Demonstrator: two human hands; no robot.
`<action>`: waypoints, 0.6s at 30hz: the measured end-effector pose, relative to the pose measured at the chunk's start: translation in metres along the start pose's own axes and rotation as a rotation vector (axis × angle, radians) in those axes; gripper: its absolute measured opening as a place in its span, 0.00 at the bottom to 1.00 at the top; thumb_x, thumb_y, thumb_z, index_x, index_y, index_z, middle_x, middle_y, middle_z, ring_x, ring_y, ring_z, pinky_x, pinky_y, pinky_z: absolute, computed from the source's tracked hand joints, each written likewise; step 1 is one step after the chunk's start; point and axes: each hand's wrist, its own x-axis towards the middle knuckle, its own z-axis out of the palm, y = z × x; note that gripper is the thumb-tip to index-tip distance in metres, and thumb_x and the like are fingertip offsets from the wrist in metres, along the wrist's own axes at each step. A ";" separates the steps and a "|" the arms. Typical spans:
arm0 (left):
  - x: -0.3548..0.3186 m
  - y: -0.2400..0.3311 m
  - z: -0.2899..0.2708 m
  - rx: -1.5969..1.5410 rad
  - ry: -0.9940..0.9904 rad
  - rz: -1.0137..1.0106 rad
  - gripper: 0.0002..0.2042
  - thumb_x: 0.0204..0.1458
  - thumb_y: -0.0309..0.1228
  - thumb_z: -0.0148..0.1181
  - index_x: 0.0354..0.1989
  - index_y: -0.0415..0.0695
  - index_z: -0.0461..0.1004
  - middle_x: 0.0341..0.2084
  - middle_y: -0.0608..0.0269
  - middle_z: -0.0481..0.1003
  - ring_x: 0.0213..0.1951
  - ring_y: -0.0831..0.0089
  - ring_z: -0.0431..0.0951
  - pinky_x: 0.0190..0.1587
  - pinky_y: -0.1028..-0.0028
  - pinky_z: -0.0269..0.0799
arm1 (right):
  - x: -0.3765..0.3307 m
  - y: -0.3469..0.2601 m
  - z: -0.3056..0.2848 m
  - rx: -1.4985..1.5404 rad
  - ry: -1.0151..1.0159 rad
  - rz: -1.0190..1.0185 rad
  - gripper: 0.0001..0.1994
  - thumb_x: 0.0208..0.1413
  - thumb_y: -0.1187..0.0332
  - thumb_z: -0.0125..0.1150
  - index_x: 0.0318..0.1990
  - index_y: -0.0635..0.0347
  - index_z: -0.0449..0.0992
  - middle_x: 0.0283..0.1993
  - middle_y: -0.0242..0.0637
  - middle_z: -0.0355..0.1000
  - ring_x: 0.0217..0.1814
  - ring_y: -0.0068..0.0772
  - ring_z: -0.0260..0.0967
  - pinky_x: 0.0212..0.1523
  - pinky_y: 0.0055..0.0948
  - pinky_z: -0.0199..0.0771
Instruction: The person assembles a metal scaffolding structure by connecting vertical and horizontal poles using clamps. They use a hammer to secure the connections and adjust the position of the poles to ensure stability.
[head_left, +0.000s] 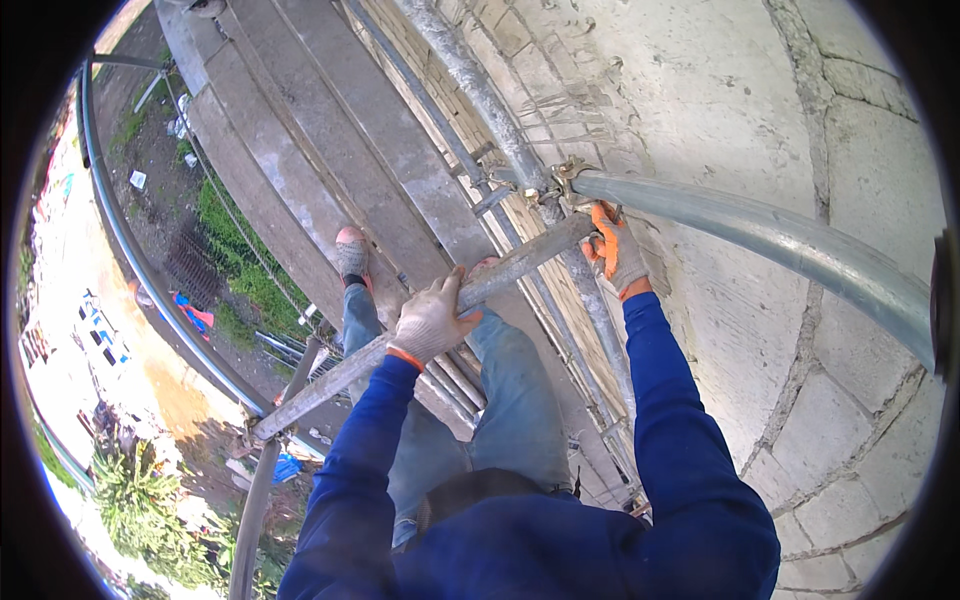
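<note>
My left hand, in a pale knitted glove with an orange cuff, grips a grey scaffold tube that crosses in front of my legs. Near the tube's right end, my right hand, in a glove with orange-coated fingers, is closed at a metal scaffold coupler. Its fingertips press in beside the tube end, and what lies under them is partly hidden. An upright-looking tube and a thicker shiny tube meet at this joint.
Long grey planks form the walkway under my feet. A pale block wall rises close on the right. To the left, a curved outer rail borders a drop to ground with plants and litter. Another tube stands at lower left.
</note>
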 end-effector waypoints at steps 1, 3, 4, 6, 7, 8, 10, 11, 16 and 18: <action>0.020 0.008 0.007 0.002 -0.018 -0.002 0.47 0.48 0.52 0.67 0.73 0.42 0.54 0.54 0.42 0.74 0.52 0.47 0.78 0.55 0.61 0.74 | -0.002 -0.001 0.006 0.013 0.017 0.018 0.19 0.62 0.59 0.65 0.60 0.43 0.72 0.44 0.18 0.67 0.25 0.17 0.54 0.27 0.27 0.71; 0.042 0.026 0.016 -0.002 -0.015 0.018 0.48 0.48 0.54 0.66 0.73 0.40 0.52 0.55 0.41 0.73 0.52 0.47 0.78 0.55 0.60 0.75 | -0.007 0.000 0.009 -0.001 0.051 0.029 0.19 0.60 0.62 0.65 0.57 0.45 0.70 0.36 0.20 0.67 0.21 0.16 0.53 0.30 0.30 0.75; 0.049 0.036 0.017 -0.008 0.005 0.039 0.49 0.48 0.54 0.66 0.73 0.40 0.51 0.56 0.41 0.72 0.52 0.47 0.78 0.54 0.60 0.75 | -0.005 0.002 0.003 0.013 0.057 0.032 0.19 0.60 0.62 0.65 0.57 0.46 0.70 0.36 0.20 0.67 0.21 0.16 0.53 0.30 0.30 0.75; 0.060 0.047 0.018 -0.034 0.020 0.049 0.49 0.50 0.53 0.66 0.74 0.38 0.49 0.57 0.42 0.71 0.52 0.47 0.78 0.54 0.59 0.75 | -0.003 0.000 -0.001 0.037 0.061 0.043 0.19 0.59 0.63 0.65 0.56 0.46 0.69 0.37 0.20 0.67 0.21 0.16 0.53 0.29 0.29 0.75; 0.065 0.049 0.017 -0.054 0.015 0.035 0.49 0.51 0.52 0.65 0.74 0.37 0.48 0.58 0.42 0.70 0.52 0.47 0.78 0.54 0.58 0.75 | -0.005 0.000 0.001 0.040 0.052 0.014 0.18 0.59 0.64 0.66 0.55 0.48 0.70 0.37 0.22 0.68 0.20 0.17 0.53 0.27 0.28 0.73; 0.070 0.052 0.016 -0.079 0.016 0.019 0.48 0.52 0.51 0.65 0.74 0.36 0.48 0.59 0.43 0.69 0.52 0.47 0.78 0.54 0.58 0.75 | -0.005 -0.005 0.003 0.052 0.031 0.011 0.18 0.59 0.65 0.66 0.55 0.48 0.70 0.37 0.22 0.68 0.21 0.17 0.53 0.27 0.28 0.73; 0.066 0.047 0.011 -0.140 0.023 0.007 0.45 0.53 0.51 0.64 0.73 0.38 0.51 0.60 0.44 0.68 0.55 0.47 0.76 0.57 0.56 0.72 | -0.004 -0.008 0.017 0.059 -0.041 0.034 0.17 0.59 0.66 0.66 0.54 0.49 0.71 0.37 0.22 0.68 0.21 0.18 0.54 0.26 0.28 0.72; 0.064 0.044 0.010 -0.181 0.038 -0.007 0.43 0.53 0.50 0.64 0.72 0.39 0.53 0.60 0.45 0.68 0.56 0.47 0.75 0.58 0.55 0.71 | -0.006 -0.016 0.021 0.026 -0.031 -0.035 0.17 0.59 0.66 0.65 0.54 0.49 0.71 0.38 0.23 0.68 0.22 0.18 0.55 0.26 0.27 0.71; -0.007 0.016 0.009 -0.170 0.536 -0.031 0.29 0.54 0.42 0.65 0.63 0.45 0.67 0.60 0.47 0.68 0.63 0.49 0.67 0.64 0.52 0.63 | 0.037 0.022 -0.033 -0.129 -0.200 -0.153 0.19 0.66 0.62 0.59 0.63 0.48 0.68 0.48 0.26 0.73 0.33 0.16 0.66 0.27 0.20 0.71; -0.049 -0.009 0.006 -0.183 0.640 -0.192 0.26 0.54 0.41 0.65 0.60 0.45 0.70 0.60 0.48 0.68 0.62 0.48 0.67 0.63 0.53 0.64 | 0.052 0.039 -0.063 -0.272 -0.166 -0.268 0.19 0.67 0.65 0.57 0.64 0.51 0.68 0.54 0.29 0.71 0.42 0.21 0.69 0.28 0.18 0.72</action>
